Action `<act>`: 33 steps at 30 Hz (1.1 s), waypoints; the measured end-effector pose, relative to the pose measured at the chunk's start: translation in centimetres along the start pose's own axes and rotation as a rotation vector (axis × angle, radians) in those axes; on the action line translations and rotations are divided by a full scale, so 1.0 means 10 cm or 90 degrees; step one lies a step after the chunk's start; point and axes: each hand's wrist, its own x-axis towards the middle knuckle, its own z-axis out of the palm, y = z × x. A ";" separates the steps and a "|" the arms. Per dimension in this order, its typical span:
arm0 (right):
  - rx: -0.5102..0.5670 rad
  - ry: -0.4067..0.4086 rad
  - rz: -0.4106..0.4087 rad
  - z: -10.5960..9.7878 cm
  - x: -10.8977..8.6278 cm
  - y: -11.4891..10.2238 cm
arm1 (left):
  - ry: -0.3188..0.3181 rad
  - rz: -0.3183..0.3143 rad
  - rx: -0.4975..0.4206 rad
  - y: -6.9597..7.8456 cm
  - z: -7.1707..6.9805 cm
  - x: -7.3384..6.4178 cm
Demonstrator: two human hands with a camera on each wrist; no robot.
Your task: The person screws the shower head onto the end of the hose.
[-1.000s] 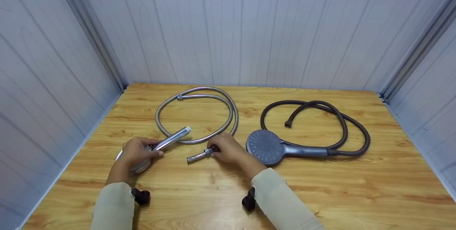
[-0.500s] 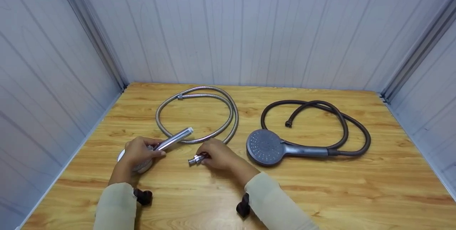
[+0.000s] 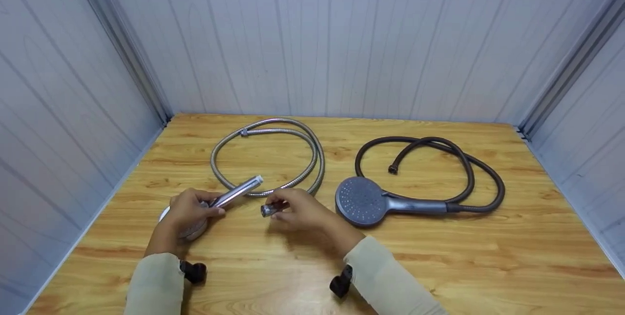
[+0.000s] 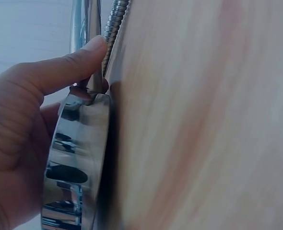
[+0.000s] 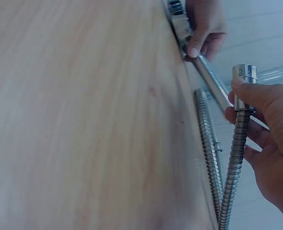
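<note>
My left hand (image 3: 188,210) grips a chrome hand shower (image 3: 238,193) at the neck, where handle meets head. The handle points up and right to a white-tipped end. In the left wrist view, the thumb lies across the neck above the round shower head (image 4: 79,153). My right hand (image 3: 305,212) pinches the chrome end nut (image 5: 244,74) of a silver metal shower hose (image 3: 320,168) between thumb and fingers. The nut faces left, a short way right of and below the handle's tip, apart from it. In the right wrist view the hose hangs down from the nut.
Behind the hands, the silver hose lies looped, its other end nut (image 3: 244,132) at the back. To the right lies a grey hand shower (image 3: 364,201) joined to a dark hose (image 3: 498,183). Pale panel walls (image 3: 312,41) enclose the wooden table (image 3: 439,266).
My right hand has moved left along the hose to its end nut, so less sticks out past the fingers, and the end is now raised. The left hand has hardly moved.
</note>
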 end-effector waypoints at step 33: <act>0.188 0.039 -0.017 -0.69 -0.29 -0.21 | -0.023 0.174 0.033 0.58 -0.32 -0.09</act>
